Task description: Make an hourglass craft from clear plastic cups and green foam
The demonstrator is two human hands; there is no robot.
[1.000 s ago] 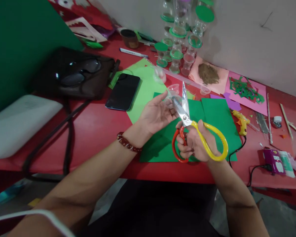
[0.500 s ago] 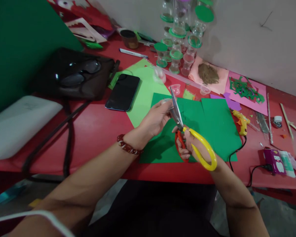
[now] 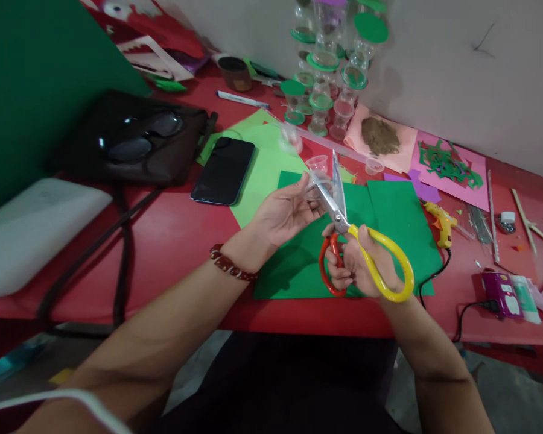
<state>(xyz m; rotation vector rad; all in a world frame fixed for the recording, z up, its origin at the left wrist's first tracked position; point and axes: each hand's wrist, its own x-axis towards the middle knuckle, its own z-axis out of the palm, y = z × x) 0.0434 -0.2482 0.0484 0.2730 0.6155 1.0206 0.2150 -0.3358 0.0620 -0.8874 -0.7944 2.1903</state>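
My right hand (image 3: 359,265) is wrapped round the scissors (image 3: 339,219), which have one yellow handle loop and one red one. Their metal blades stand apart and point up and away from me. Between the thumb and fingers of my left hand (image 3: 289,211) is a small clear plastic cup (image 3: 314,188), partly hidden by the fingers and a blade. One blade crosses at the cup; I cannot tell whether it cuts the plastic. Beneath both hands lies green paper (image 3: 294,265) on the red table (image 3: 181,241).
A phone (image 3: 224,170) rests on light green paper (image 3: 266,150) at left, near a black bag (image 3: 163,160). Stacked clear cups (image 3: 320,102) stand by the wall. To the right are a yellow glue gun (image 3: 443,223), pink paper with green scraps (image 3: 450,166), and a purple box (image 3: 502,295).
The scissor blades have spread from nearly closed to apart, and the handle loops have moved apart too. My left hand has turned slightly, still holding the cup.
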